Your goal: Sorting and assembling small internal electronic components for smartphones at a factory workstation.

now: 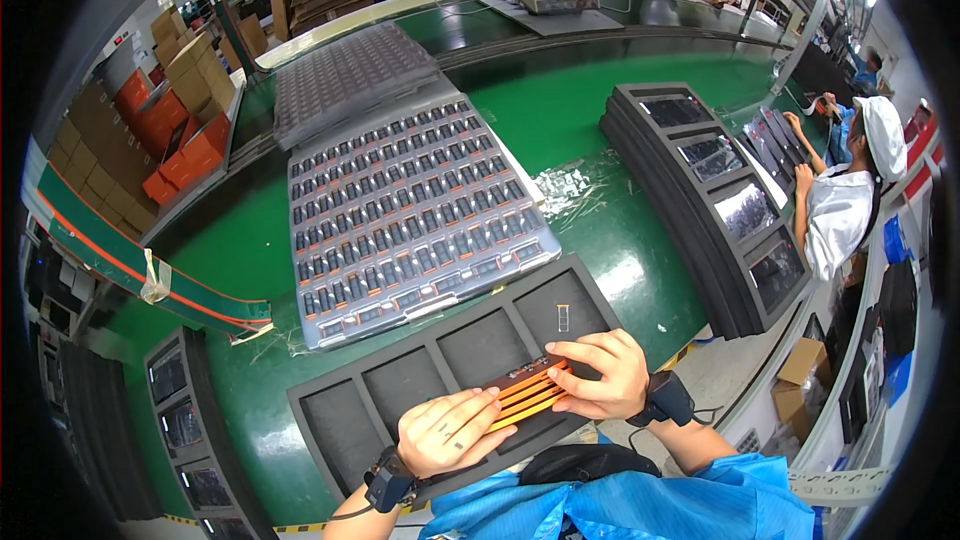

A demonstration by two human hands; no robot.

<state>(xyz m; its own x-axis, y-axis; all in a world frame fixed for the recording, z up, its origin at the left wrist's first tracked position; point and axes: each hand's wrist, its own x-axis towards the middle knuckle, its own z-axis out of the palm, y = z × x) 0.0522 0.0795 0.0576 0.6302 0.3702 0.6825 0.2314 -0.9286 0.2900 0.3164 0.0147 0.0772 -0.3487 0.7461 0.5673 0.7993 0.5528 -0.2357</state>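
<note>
Between my two hands is a stack of several thin, flat orange-edged panels point(525, 395) with a dark top face and small fittings along one edge. My left hand point(450, 432) is closed on the stack's left end, fingers lying over the top. At the other end, my right hand point(605, 377) grips it between thumb and fingers. The stack is held above a black foam tray point(402, 386) divided into compartments. A small, thin gold-coloured frame point(563, 318) lies in that tray's far-right compartment. The panels' undersides are hidden.
Beyond the foam tray, a clear plastic tray point(430, 292) holds rows of small dark, orange-edged parts. Stacked foam trays with dark screens stand right point(690, 205) and left point(178, 375). A green strip point(150, 275) crosses from the left. At right sits a co-worker point(845, 195) in white.
</note>
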